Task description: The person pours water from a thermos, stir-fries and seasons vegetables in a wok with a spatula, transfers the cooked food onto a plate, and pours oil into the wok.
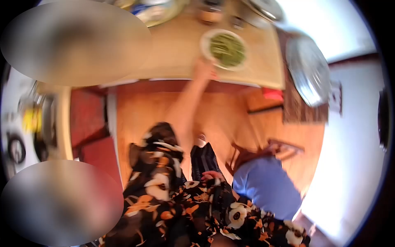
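Note:
A white bowl (pixel 203 44) stands near the front edge of the wooden counter. Inside it are thin green strips that look like green beans (pixel 227 49). My left hand (pixel 205 70) reaches forward and is closed on the bowl's near rim, though motion blurs the fingers. Down by my waist, my right hand (pixel 212 175) shows only in part against the flowered clothing (pixel 158 187). Its fingers are mostly hidden, and I cannot tell whether it holds anything.
Behind the bowl are a jar (pixel 210 14) and a small container (pixel 237 22). A large metal lid or pan (pixel 307 70) sits on the brown side stand to the right. Below it stands a chair with a blue cover (pixel 267 187). A stove (pixel 20 123) is at the left.

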`<state>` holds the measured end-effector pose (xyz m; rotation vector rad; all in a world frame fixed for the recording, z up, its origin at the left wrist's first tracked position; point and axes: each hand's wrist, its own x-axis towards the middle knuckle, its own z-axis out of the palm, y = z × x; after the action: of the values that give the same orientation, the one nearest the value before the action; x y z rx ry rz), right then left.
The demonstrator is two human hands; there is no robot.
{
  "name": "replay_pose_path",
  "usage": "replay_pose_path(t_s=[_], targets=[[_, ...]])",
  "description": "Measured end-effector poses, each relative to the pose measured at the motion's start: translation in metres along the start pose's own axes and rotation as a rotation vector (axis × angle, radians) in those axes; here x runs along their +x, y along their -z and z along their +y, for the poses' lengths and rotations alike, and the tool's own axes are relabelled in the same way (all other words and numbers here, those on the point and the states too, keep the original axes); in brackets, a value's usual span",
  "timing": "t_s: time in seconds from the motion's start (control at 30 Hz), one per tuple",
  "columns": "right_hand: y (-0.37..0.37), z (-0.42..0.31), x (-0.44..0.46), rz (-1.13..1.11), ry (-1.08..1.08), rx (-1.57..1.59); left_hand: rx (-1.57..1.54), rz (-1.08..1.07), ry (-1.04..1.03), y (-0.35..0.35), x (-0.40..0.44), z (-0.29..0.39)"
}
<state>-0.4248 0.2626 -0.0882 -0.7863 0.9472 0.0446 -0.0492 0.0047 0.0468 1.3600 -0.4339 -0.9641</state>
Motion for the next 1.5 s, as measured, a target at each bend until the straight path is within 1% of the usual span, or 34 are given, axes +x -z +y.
replay_pose_path(t_s=[0.03, 0.07, 0.1, 0.17, 0.2, 0.23, 0.27, 0.3, 0.33, 0.37, 0.4, 0.43, 0.47, 0.5, 0.53, 0.57, 0.6, 0.67, 0.7, 0.73, 0.77, 0.8, 0.83, 0.87, 0.93, 0.97, 1.03, 1.07, 1.1, 1.2, 1.27, 1.3, 1.37, 1.5], targets=[[0.006, 0.016, 0.017, 0.003, 0.007, -0.03, -0.126, -0.035, 0.118, 0.008, -0.008, -0.018], [0.016, 0.025, 0.028, -0.1, -0.03, 0.005, -0.486, -0.058, -0.047, 0.017, -0.034, -0.055], [0.011, 0.037, 0.039, -0.193, -0.078, 0.046, -0.801, -0.103, 0.203, 0.032, -0.051, -0.09], [-0.03, 0.041, 0.037, -0.1, -0.025, -0.393, -0.131, -0.043, -0.191, 0.096, -0.154, -0.098], [-0.04, 0.031, 0.058, -0.435, 0.211, -0.603, 0.178, 0.073, -0.352, 0.128, -0.207, -0.1], [-0.049, 0.023, 0.083, -0.795, 0.575, -0.736, 0.088, 0.057, -0.529, 0.149, -0.223, -0.168], [-0.055, 0.015, 0.108, -1.079, 0.87, -0.704, 0.053, 0.044, -0.246, 0.198, -0.273, -0.163], [-0.061, 0.012, 0.11, -0.816, 0.669, -0.732, 0.019, 0.04, 0.038, 0.248, -0.324, -0.154], [-0.078, 0.02, 0.109, -0.545, 0.483, -0.755, 0.077, 0.172, -0.183, 0.309, -0.384, -0.138], [-0.102, 0.026, 0.111, -0.255, 0.315, -0.799, -0.05, 0.294, 0.122, 0.364, -0.423, -0.173], [-0.125, 0.031, 0.113, 0.024, 0.134, -0.78, -0.01, 0.479, -0.046, 0.421, -0.468, -0.211], [-0.211, -0.015, 0.086, -0.055, 0.216, -0.819, -0.628, 0.673, 0.022, 0.43, -0.489, -0.188], [-0.304, -0.063, 0.057, -0.132, 0.302, -0.851, -0.436, 0.878, -0.05, 0.468, -0.52, -0.197], [-0.351, -0.068, 0.071, -0.181, 0.322, -0.839, -0.316, 1.039, -0.113, 0.509, -0.562, -0.179], [-0.399, -0.073, 0.084, -0.231, 0.341, -0.824, -0.079, 1.189, -0.098, 0.534, -0.59, -0.157], [-0.444, -0.077, 0.105, -0.376, 0.49, -0.908, 0.039, 1.283, -0.201, 0.572, -0.613, -0.17], [-0.508, -0.085, 0.112, -0.52, 0.559, -0.92, 0.405, 1.42, -0.123, 0.605, -0.635, -0.167], [-0.624, -0.093, 0.132, -0.684, 0.599, -0.94, 0.648, 1.604, -0.002, 0.643, -0.66, -0.092], [-0.678, -0.094, 0.15, -0.762, 0.643, -0.95, 0.714, 1.65, -0.066, 0.67, -0.664, -0.081], [-0.738, -0.094, 0.16, -0.764, 0.557, -0.916, 0.994, 1.673, 0.019, 0.706, -0.671, -0.094], [-0.789, -0.092, 0.186, -0.815, 0.434, -0.827, 0.983, 1.689, 0.122, 0.724, -0.671, -0.083], [-0.843, -0.093, 0.208, -0.859, 0.376, -0.858, 1.105, 1.713, 0.194, 0.743, -0.669, -0.083], [-0.892, -0.089, 0.224, -0.868, 0.391, -0.925, 1.233, 1.734, 0.271, 0.762, -0.672, -0.085], [-0.935, -0.084, 0.239, -0.876, 0.405, -0.991, 1.231, 1.736, 0.281, 0.775, -0.675, -0.095], [-1.015, -0.07, 0.277, -0.826, 0.33, -1.042, 1.185, 1.864, 0.375, 0.795, -0.677, -0.119], [-1.055, -0.062, 0.292, -0.853, 0.315, -1.043, 1.184, 1.887, 0.282, 0.801, -0.679, -0.124], [-1.092, -0.05, 0.318, -0.756, 0.156, -1.166, 1.104, 1.836, 0.473, 0.791, -0.677, -0.1], [-1.11, -0.045, 0.318, -0.685, 0.16, -1.21, 1.075, 1.842, 0.511, 0.786, -0.679, -0.095], [-1.118, -0.042, 0.318, -0.747, 0.138, -1.22, 1.057, 1.827, 0.504, 0.788, -0.676, -0.092], [-1.134, -0.029, 0.334, -0.739, 0.073, -1.278, 1.043, 1.804, 0.491, 0.786, -0.682, -0.088], [-1.141, -0.017, 0.359, -0.723, 0.081, -1.114, 1.048, 1.804, 0.49, 0.788, -0.681, -0.089], [-1.143, -0.019, 0.36, -0.715, 0.082, -1.127, 1.032, 1.803, 0.49, 0.788, -0.681, -0.088], [-1.148, -0.023, 0.34, -0.604, 0.117, -1.165, 1.033, 1.795, 0.516, 0.79, -0.683, -0.087], [-1.158, -0.051, 0.315, -0.612, 0.045, -1.331, 1.022, 1.791, 0.504, 0.791, -0.685, -0.082]])
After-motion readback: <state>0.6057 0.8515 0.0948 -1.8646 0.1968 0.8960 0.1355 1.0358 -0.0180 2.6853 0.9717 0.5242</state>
